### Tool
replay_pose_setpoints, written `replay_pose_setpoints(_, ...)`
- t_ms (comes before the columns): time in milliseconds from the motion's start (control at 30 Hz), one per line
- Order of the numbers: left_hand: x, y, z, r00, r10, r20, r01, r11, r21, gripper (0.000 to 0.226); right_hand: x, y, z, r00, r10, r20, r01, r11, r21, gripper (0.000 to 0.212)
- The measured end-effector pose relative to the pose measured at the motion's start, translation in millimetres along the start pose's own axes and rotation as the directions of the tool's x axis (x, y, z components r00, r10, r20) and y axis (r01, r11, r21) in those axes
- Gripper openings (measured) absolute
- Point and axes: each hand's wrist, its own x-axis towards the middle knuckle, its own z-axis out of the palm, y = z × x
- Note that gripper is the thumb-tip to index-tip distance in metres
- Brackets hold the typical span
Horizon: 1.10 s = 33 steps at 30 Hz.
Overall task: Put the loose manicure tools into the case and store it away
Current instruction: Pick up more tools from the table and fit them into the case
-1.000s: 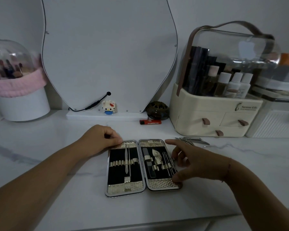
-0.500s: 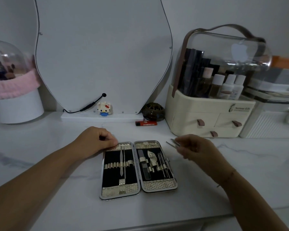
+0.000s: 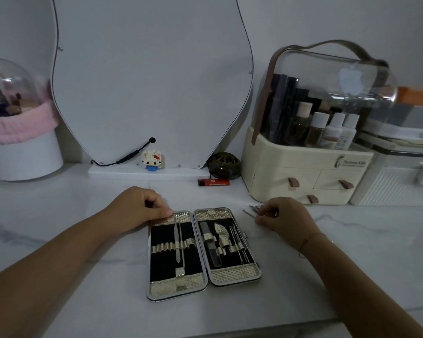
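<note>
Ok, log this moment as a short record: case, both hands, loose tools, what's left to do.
case: manicure case lies open flat on the counter
left half: two slim tools strapped in, several loops empty
right half: mostly filled
left hand: curled fingers hold the case's far left corner
right hand: pinches the loose tools, just right of the case
remaining: held tools not yet in the case; case not yet closed
behind: red lighter, drawer organizer
</note>
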Motion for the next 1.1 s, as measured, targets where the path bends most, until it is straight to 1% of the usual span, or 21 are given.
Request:
replay_pose_setpoints(167,-1.5,1.6,-0.5,1.000,0.003,0.010,-0.003,1.000,-0.004,0.009,18.4,-8.3,3.8,0.998,-0.007,0.064,0.007,1.000,-0.003,0.014)
replay_pose_setpoints(333,-1.0,1.0,-1.2,1.000,-0.008,0.017,0.008,1.000,0.003,0.009,30.0,-12.6,0.2,0.984,0.005,0.180,0.004,0.999,-0.047,0.014)
replay_pose_setpoints(433,-0.7,0.3,-1.8,1.000,-0.011,0.019,0.011,1.000,0.013,0.009,32.7,-12.7,-0.6,0.962,-0.017,0.272,0.050,0.992,-0.118,0.018)
replay_pose_setpoints(533,-0.8,1.0,-1.9,1.000,-0.005,0.023,0.005,1.000,0.011,0.009,33.7,-13.6,0.0,0.944,-0.022,0.329,0.085,0.980,-0.178,0.024)
replay_pose_setpoints(600,-1.2,1.9,-1.9,1.000,0.000,0.024,0.000,1.000,0.006,0.009,33.5,-15.4,-0.6,0.932,-0.014,0.363,0.102,0.969,-0.225,0.024)
replay_pose_setpoints(667,-1.3,1.7,-2.1,1.000,-0.001,0.027,0.001,1.000,0.000,0.008,32.0,-18.2,-5.0,0.921,-0.038,0.389,0.134,0.966,-0.222,0.025)
replay_pose_setpoints(733,-1.9,1.9,-3.3,0.999,-0.002,0.041,0.001,1.000,0.005,0.007,31.6,-20.8,-12.2,0.922,-0.087,0.378,0.151,0.978,-0.142,0.030)
replay_pose_setpoints(767,-1.9,1.9,-4.7,0.999,-0.007,0.052,0.007,1.000,0.002,0.007,31.9,-21.9,-16.2,0.932,-0.098,0.348,0.132,0.988,-0.074,0.031)
replay_pose_setpoints(833,-1.4,0.1,-9.9,0.996,-0.025,0.087,0.026,1.000,-0.013,0.013,31.3,-25.5,-22.3,0.953,-0.088,0.291,0.056,0.992,0.116,0.030)
replay_pose_setpoints(867,-1.2,-1.3,-13.5,0.993,-0.035,0.112,0.036,0.999,-0.011,0.014,30.1,-28.6,-24.1,0.952,-0.085,0.294,0.014,0.972,0.236,0.029)
replay_pose_setpoints(933,-1.1,-4.0,-21.7,0.985,-0.059,0.165,0.055,0.998,0.027,0.009,27.9,-36.1,-24.2,0.933,-0.102,0.346,-0.062,0.899,0.433,0.027)
replay_pose_setpoints(1067,-3.9,-7.7,-31.7,0.973,-0.084,0.213,0.082,0.996,0.017,0.004,20.9,-67.9,-16.1,0.865,-0.176,0.470,-0.144,0.810,0.569,0.013)
replay_pose_setpoints(1100,-4.4,-7.7,-32.3,0.972,-0.086,0.220,0.086,0.996,0.011,0.004,20.4,-76.6,-12.1,0.852,-0.193,0.487,-0.156,0.793,0.589,0.021)
